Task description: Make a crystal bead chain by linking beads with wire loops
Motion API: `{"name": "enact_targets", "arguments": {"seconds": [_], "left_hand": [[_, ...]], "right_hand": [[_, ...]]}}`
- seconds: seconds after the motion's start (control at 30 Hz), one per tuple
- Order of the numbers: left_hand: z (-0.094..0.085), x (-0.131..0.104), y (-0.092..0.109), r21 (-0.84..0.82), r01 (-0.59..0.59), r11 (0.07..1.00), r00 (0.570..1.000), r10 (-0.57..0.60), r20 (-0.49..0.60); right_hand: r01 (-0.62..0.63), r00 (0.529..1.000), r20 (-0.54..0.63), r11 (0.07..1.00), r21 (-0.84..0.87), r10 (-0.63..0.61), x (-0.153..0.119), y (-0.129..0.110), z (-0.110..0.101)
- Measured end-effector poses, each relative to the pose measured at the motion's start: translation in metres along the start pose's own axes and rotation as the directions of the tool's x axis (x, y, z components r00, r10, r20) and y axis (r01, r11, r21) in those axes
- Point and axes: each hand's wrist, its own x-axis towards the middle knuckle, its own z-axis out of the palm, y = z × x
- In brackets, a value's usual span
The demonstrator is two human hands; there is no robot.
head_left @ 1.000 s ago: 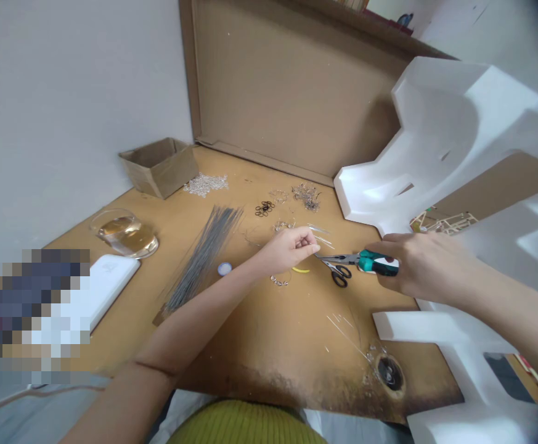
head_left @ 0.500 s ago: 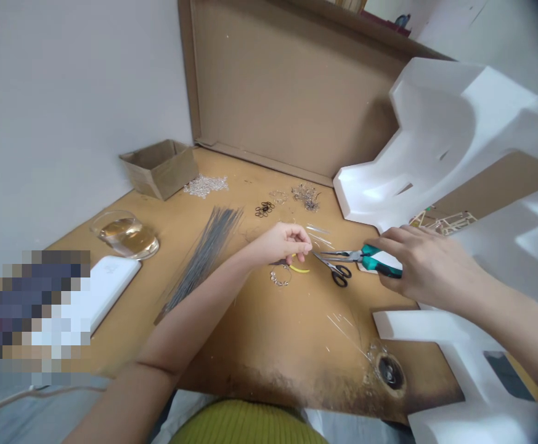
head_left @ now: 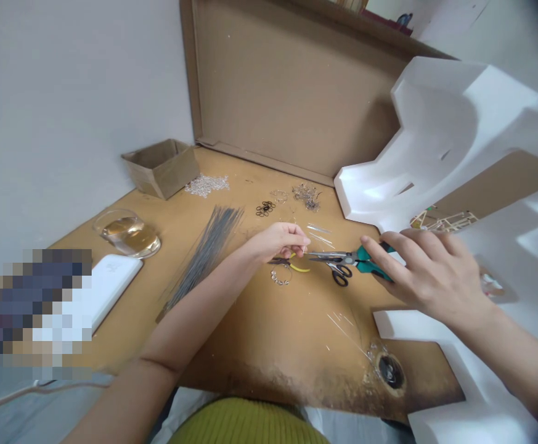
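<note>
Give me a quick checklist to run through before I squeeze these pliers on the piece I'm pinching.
1. Right hand gripping the green-handled pliers: ok.
2. Pliers tip reaching the left hand's fingers: ok, it points right at them.
3. Small piece pinched in the left hand: cannot tell, too small to see.
4. Plier jaws closed on that piece: cannot tell.
5. Black-handled scissors clear of the pliers: not ok, they lie directly beneath them.
6. Bundle of grey wires out of the way: ok, it lies apart, left of the left forearm.
</note>
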Motion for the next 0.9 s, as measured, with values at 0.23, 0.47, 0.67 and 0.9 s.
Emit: {"name": "enact_targets", "arguments": {"seconds": [0.23, 0.47, 0.67, 0.9], "left_hand": [[0.000, -0.001, 0.003, -0.099, 0.047, 0.994, 0.999, -0.045, 0.028], [0.006, -0.005, 0.006, -0.193, 0.092, 0.977, 0.995, -0.082, 0.059], [0.013, -0.008, 0.008, -0.176, 0.091, 0.980, 0.996, -0.093, -0.004], [0.018, -0.008, 0.008, -0.133, 0.067, 0.989, 0.996, -0.073, -0.041]], "right_hand": [[0.032, 0.999, 0.025, 0.999, -0.008, -0.031, -0.001, -0.002, 0.003], [0.026, 1.000, -0.006, 1.000, -0.009, -0.026, -0.001, -0.004, 0.006], [0.047, 0.999, -0.021, 0.999, -0.022, -0.047, 0.002, -0.004, 0.003], [0.059, 0.998, -0.025, 0.998, -0.021, -0.059, 0.002, -0.004, 0.004]]}}
